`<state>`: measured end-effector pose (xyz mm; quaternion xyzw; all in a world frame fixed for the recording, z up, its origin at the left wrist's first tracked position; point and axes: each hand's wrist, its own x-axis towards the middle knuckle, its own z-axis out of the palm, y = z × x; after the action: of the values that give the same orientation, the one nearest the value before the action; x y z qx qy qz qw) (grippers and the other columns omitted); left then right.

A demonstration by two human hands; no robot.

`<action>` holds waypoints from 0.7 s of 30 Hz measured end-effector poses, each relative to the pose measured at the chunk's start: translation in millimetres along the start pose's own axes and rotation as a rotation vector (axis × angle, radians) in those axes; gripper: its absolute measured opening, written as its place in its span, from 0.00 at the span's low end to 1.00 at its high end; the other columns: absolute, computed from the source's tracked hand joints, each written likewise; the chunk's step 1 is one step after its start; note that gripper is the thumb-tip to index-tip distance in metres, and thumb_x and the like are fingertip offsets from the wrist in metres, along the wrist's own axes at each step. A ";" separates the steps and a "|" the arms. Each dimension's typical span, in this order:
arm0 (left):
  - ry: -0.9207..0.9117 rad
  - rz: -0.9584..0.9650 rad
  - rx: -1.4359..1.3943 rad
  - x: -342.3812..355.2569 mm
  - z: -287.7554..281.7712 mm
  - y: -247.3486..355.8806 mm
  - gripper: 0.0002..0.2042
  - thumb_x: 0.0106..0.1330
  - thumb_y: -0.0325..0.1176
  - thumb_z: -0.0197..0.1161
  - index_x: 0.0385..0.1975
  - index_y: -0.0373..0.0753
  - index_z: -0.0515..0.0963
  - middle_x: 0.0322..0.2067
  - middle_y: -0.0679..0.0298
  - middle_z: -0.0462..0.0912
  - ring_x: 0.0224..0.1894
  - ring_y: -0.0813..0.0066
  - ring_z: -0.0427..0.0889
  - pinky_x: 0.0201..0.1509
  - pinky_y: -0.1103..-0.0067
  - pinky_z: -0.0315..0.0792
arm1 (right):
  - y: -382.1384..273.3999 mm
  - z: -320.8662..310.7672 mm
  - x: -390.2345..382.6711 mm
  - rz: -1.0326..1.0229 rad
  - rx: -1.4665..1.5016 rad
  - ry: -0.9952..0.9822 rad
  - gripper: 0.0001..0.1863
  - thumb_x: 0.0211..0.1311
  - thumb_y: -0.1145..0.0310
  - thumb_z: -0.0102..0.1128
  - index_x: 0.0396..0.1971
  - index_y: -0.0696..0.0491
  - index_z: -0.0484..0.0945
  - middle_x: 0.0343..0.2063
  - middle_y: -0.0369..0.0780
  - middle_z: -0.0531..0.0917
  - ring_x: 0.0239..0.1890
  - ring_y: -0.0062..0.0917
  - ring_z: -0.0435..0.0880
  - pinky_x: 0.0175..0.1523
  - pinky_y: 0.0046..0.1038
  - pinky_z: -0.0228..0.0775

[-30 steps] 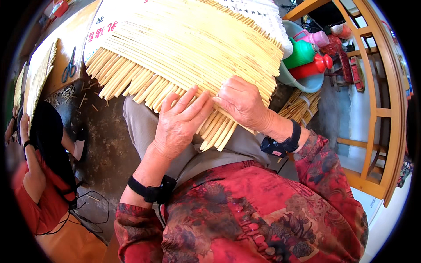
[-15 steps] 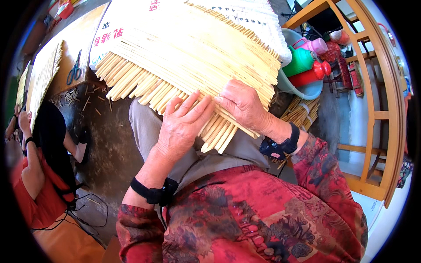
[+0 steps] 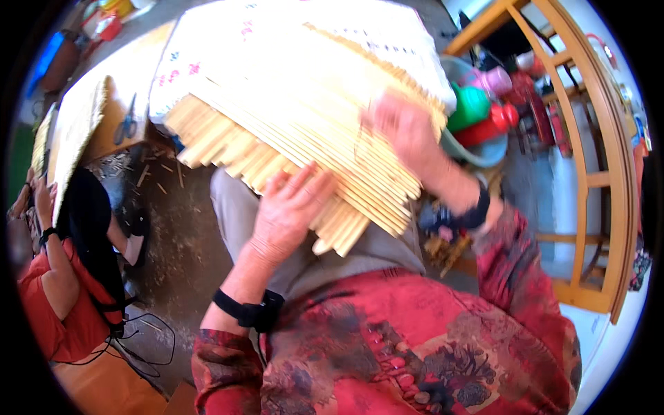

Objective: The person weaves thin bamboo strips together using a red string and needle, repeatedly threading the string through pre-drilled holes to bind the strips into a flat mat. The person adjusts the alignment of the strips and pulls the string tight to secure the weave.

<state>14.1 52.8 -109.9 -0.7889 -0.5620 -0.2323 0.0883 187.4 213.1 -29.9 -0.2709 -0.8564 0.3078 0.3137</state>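
Observation:
A mat of pale, straight plant stalks [image 3: 297,104] lies slantwise from the table onto my lap, its stalk ends jutting unevenly along the near edge. My left hand [image 3: 296,202] rests on that edge with fingers stretched out over the stalks. Above the mat's right part, my right hand [image 3: 401,128] is lifted and blurred by motion. Its fingers look curled in; a faint thin line shows beside the fingertips, too smeared to name.
White printed sacking [image 3: 183,62] covers the table. Scissors [image 3: 126,124] lie to the left, near a person in red [image 3: 59,294] holding another mat [image 3: 77,131]. At right are a basin [image 3: 484,158] with green and red flasks and a wooden frame [image 3: 600,180]. Stalk scraps litter the floor.
My right hand has lifted off the near edge and moved up and right across the mat. My left hand stays on the edge, slightly lower. The view has shifted a little.

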 end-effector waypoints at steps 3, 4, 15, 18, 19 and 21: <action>-0.068 0.009 -0.059 9.2 -4.1 4.9 0.21 0.59 0.30 0.54 0.54 0.44 0.76 0.58 0.66 0.75 0.62 0.69 0.71 0.62 0.69 0.62 | 9.1 19.4 -25.6 0.162 0.346 -0.020 0.11 0.63 0.70 0.63 0.23 0.60 0.75 0.18 0.36 0.74 0.21 0.17 0.72 0.29 0.22 0.66; -0.085 0.019 -0.041 11.2 -6.8 1.4 0.21 0.60 0.30 0.53 0.56 0.43 0.75 0.59 0.65 0.73 0.63 0.69 0.70 0.63 0.69 0.61 | 12.0 18.4 -20.7 0.195 0.375 -0.008 0.11 0.62 0.71 0.63 0.24 0.60 0.76 0.18 0.36 0.74 0.22 0.15 0.73 0.29 0.21 0.66; -0.193 -0.096 -0.242 4.2 -47.7 -6.8 0.20 0.55 0.21 0.57 0.50 0.33 0.75 0.59 0.55 0.71 0.67 0.58 0.64 0.71 0.62 0.54 | 22.3 12.0 -31.2 0.381 0.770 0.146 0.11 0.66 0.67 0.61 0.29 0.59 0.78 0.23 0.33 0.78 0.25 0.11 0.73 0.32 0.15 0.68; -0.011 -0.277 -0.482 14.2 -49.2 -5.1 0.17 0.58 0.21 0.57 0.49 0.34 0.76 0.52 0.54 0.77 0.60 0.55 0.72 0.66 0.63 0.60 | 15.4 1.5 -27.4 0.425 0.839 0.200 0.11 0.68 0.65 0.59 0.29 0.58 0.77 0.24 0.34 0.77 0.26 0.14 0.73 0.35 0.17 0.70; 0.060 -0.311 -0.523 19.8 -46.9 -1.1 0.16 0.61 0.22 0.59 0.50 0.34 0.76 0.47 0.54 0.81 0.53 0.56 0.78 0.59 0.67 0.68 | 13.6 -2.9 -27.1 0.410 0.833 0.216 0.11 0.68 0.65 0.59 0.29 0.57 0.77 0.24 0.34 0.77 0.25 0.13 0.73 0.34 0.16 0.69; 0.019 -0.472 -0.814 36.8 -55.2 11.3 0.15 0.62 0.24 0.61 0.50 0.33 0.76 0.47 0.55 0.81 0.51 0.61 0.79 0.55 0.72 0.71 | 3.9 -7.8 -24.1 0.347 0.794 0.164 0.11 0.68 0.66 0.58 0.29 0.58 0.77 0.24 0.34 0.77 0.25 0.13 0.73 0.33 0.15 0.68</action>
<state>19.4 57.8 -43.0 -0.6080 -0.5883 -0.4547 -0.2783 209.7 202.6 -36.7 -0.2928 -0.5858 0.6387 0.4039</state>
